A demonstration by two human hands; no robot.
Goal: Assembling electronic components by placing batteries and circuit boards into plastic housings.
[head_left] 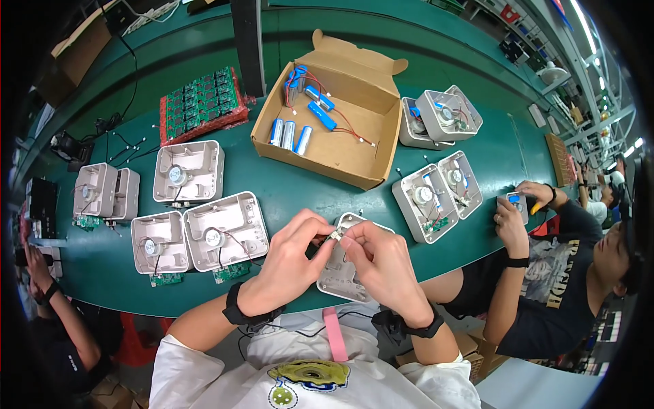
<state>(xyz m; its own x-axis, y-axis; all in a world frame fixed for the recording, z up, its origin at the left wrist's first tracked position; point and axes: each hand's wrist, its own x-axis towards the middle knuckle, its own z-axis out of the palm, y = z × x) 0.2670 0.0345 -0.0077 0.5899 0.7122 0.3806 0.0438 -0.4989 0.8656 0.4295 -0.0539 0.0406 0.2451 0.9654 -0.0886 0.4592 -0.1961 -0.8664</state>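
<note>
Both my hands meet over a light grey plastic housing (pixel 334 281) at the table's front edge. Thumb and forefinger of my left hand (pixel 289 262) are closed on a small white connector (pixel 336 234). My right hand (pixel 385 267) pinches at the same spot from the other side; its fingertips partly hide the piece. A dark wire shows near the fingers. The housing lies open side up, partly covered by my hands. To the left, two more open housings (pixel 235 228) hold round speakers (pixel 214 238), with green circuit boards (pixel 231 273) at their front edges.
Beyond my hands stands an open cardboard box (pixel 327 170) with blue and silver battery cells (pixel 320 116) and red wires. Stacked circuit boards (pixel 201 105) sit at the back left. More housings (pixel 424 204) stand on the right. A co-worker (pixel 558 273) handles a small unit there; another person sits far left.
</note>
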